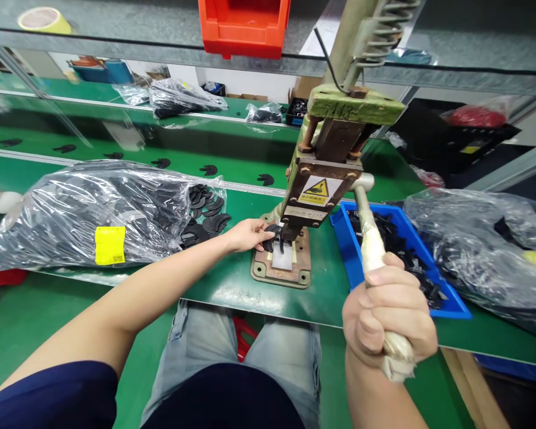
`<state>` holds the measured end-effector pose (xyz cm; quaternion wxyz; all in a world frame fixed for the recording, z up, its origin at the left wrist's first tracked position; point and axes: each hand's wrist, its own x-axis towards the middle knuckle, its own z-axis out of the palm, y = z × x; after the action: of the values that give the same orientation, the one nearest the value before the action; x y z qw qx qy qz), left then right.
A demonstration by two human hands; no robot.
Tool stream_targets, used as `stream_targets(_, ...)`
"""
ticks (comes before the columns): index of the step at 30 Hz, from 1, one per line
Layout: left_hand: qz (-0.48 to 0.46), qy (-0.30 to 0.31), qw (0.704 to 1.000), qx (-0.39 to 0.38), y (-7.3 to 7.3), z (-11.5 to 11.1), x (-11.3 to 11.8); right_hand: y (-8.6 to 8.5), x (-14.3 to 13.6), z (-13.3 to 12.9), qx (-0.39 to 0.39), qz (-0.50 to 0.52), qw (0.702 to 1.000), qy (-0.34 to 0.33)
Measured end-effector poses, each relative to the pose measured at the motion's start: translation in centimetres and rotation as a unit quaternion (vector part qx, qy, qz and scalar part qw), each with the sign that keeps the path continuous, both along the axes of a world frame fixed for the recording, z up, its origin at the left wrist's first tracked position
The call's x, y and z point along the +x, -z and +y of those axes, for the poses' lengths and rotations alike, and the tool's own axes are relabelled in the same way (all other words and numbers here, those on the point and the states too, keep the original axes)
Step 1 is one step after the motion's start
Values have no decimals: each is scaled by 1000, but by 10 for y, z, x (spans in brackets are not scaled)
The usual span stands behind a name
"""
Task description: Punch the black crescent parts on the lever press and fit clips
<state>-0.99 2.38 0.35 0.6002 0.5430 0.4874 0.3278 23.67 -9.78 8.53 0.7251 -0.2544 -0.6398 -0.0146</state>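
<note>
The left grip (250, 234) pinches a black part (272, 235) just ahead of its fingertips, under the press (321, 173); the right grip (389, 313), farther off, is wrapped round the lever (372, 238), which slants forward toward the press.

Blue rect. plastic bin (345, 247) sits just beyond R fingers (395, 298); yellow sq. paper label (109, 244) w/ small dk print lies left of L fingers (251, 229).
</note>
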Motion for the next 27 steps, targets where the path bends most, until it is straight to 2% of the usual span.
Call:
stream_targets(5,25,20,999,-36,-4,8,0,0,-4,2,9,18,1000,15)
stream_targets(14,57,11,998,-15,-3,5,2,-2,-1,-2,0,3,1000,-3)
stream_targets(20,15,13,986,-166,-12,4,3,-6,-1,-3,-3,-10,1000,-14)
stream_targets(23,3,1,984,-181,-15,2,5,-29,-5,3,20,16,999,-35)
stream_targets(27,-24,-18,987,-158,-20,-9,6,-85,-7,22,35,35,997,-63)
